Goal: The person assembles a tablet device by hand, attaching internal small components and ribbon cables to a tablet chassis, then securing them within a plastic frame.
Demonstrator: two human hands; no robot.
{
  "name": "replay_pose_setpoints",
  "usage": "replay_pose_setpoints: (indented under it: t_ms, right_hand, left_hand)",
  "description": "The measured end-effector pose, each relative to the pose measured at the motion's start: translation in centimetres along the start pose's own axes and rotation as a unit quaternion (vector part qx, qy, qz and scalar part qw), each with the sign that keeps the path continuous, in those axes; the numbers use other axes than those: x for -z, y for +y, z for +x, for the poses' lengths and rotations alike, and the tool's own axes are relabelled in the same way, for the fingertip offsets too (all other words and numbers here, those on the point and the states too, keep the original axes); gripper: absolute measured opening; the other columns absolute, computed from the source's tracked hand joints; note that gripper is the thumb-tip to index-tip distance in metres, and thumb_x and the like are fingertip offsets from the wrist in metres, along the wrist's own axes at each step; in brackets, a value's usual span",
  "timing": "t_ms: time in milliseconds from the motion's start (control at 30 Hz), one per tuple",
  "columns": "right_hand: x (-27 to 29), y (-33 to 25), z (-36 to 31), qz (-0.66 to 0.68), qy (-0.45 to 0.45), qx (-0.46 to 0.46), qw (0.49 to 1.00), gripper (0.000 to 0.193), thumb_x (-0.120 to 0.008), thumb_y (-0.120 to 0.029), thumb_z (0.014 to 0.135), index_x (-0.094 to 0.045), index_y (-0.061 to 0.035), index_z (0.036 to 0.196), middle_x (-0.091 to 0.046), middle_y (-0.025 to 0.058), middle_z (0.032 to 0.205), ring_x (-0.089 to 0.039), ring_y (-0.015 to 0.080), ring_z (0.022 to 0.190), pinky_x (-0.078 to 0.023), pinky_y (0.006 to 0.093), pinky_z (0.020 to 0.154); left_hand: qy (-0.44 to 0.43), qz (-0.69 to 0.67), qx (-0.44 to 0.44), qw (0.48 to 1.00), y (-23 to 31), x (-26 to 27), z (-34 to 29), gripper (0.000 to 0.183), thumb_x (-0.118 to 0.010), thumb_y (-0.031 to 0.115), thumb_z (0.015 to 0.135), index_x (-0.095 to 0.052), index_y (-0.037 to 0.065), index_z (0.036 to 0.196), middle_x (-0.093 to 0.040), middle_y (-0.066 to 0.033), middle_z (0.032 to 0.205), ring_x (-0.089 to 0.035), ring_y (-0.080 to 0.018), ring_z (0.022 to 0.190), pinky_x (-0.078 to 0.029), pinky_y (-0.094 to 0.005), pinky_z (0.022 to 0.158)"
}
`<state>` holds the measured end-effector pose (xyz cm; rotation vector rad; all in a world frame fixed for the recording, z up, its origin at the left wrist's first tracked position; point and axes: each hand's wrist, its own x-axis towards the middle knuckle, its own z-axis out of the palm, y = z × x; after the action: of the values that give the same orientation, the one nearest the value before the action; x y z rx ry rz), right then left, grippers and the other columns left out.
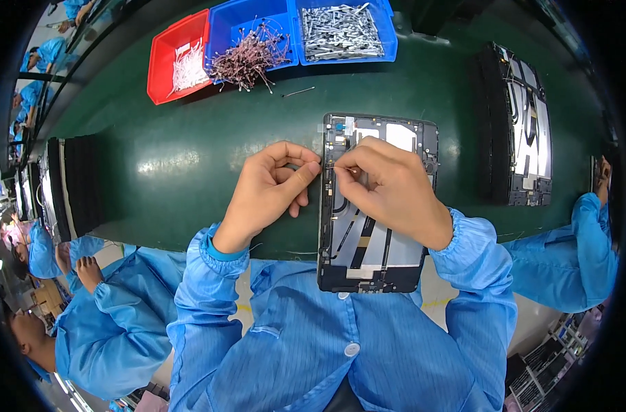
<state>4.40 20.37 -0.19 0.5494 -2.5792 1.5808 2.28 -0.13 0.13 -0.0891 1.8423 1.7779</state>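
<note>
An opened tablet (394, 250) lies before me with its inside up, showing silver plates, black ribbon cables and small boards. At its upper left edge, my left hand (268, 187) is closed in a pinch of thumb and forefinger; what lies between them is too small to make out. Over the upper part of the tablet, my right hand (395, 184) pinches a thin cable (331, 167) close to the left fingertips. Only a short bit of that cable shows. The right hand covers the middle of the tablet.
Along the far edge stand a red bin (159, 74) of white strips, a blue bin (224, 15) of brownish thin cables and another blue bin (390, 49) of silver-grey strips. One loose cable (299, 91) lies on the green table (169, 165). Stacks of tablets (530, 130) stand right and left; co-workers sit both sides.
</note>
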Motion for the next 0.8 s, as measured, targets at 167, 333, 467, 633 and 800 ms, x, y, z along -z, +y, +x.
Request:
replay_pose_setpoints:
  t_ms: [167,333,467,633,800]
  right_hand:
    - [-0.29,0.16,-0.14,-0.032,-0.001,0.005,0.999,0.009,-0.069,-0.007,0.08,-0.062,-0.0036,0.083,-0.058,0.0077,0.076,-0.063,0.0263,0.061,-0.05,0.0359,0.053]
    - [-0.26,-0.04,-0.2,-0.075,-0.016,0.019,0.997,0.01,-0.07,0.001,0.079,-0.065,0.0001,0.087,-0.058,0.009,0.077,-0.063,0.0195,0.063,-0.051,0.0304,0.055]
    - [-0.13,-0.03,-0.08,-0.078,-0.011,0.039,0.996,0.011,-0.071,0.001,0.078,-0.065,-0.0001,0.087,-0.057,0.0093,0.076,-0.063,0.0214,0.062,-0.05,0.031,0.054]
    - [-0.03,0.09,-0.09,-0.082,-0.018,0.039,0.996,0.011,-0.07,0.001,0.078,-0.065,-0.0003,0.088,-0.057,0.0096,0.076,-0.062,0.0219,0.062,-0.05,0.0315,0.054]
    - [-0.1,0.42,0.0,-0.087,-0.01,0.063,0.994,0.008,-0.067,-0.011,0.083,-0.061,-0.0053,0.085,-0.055,0.0065,0.078,-0.06,0.0251,0.059,-0.049,0.0354,0.05]
  left_hand:
    - [-0.007,0.005,0.004,1.0,0.1,-0.04,0.02,0.015,-0.065,0.007,0.092,-0.059,-0.004,0.1,-0.063,-0.0068,0.086,-0.058,-0.0057,0.057,-0.044,-0.0198,0.042]
    - [-0.003,0.025,0.015,1.0,0.29,-0.08,0.09,0.015,-0.066,0.007,0.091,-0.059,-0.004,0.098,-0.063,-0.0056,0.083,-0.057,-0.0052,0.055,-0.044,-0.0199,0.041]
    - [-0.005,0.031,0.014,0.999,0.51,-0.18,0.18,0.014,-0.066,0.007,0.091,-0.059,-0.004,0.097,-0.063,-0.005,0.082,-0.057,-0.005,0.054,-0.043,-0.0194,0.04]
    - [-0.01,0.048,0.026,0.998,0.84,-0.25,0.44,0.012,-0.066,0.006,0.09,-0.06,-0.003,0.094,-0.062,-0.0044,0.081,-0.056,-0.0048,0.054,-0.042,-0.0192,0.04]
    - [-0.011,0.047,0.029,0.998,0.85,0.03,0.59,0.011,-0.066,0.006,0.089,-0.061,-0.003,0.094,-0.063,-0.0043,0.079,-0.056,-0.0049,0.054,-0.041,-0.0197,0.04]
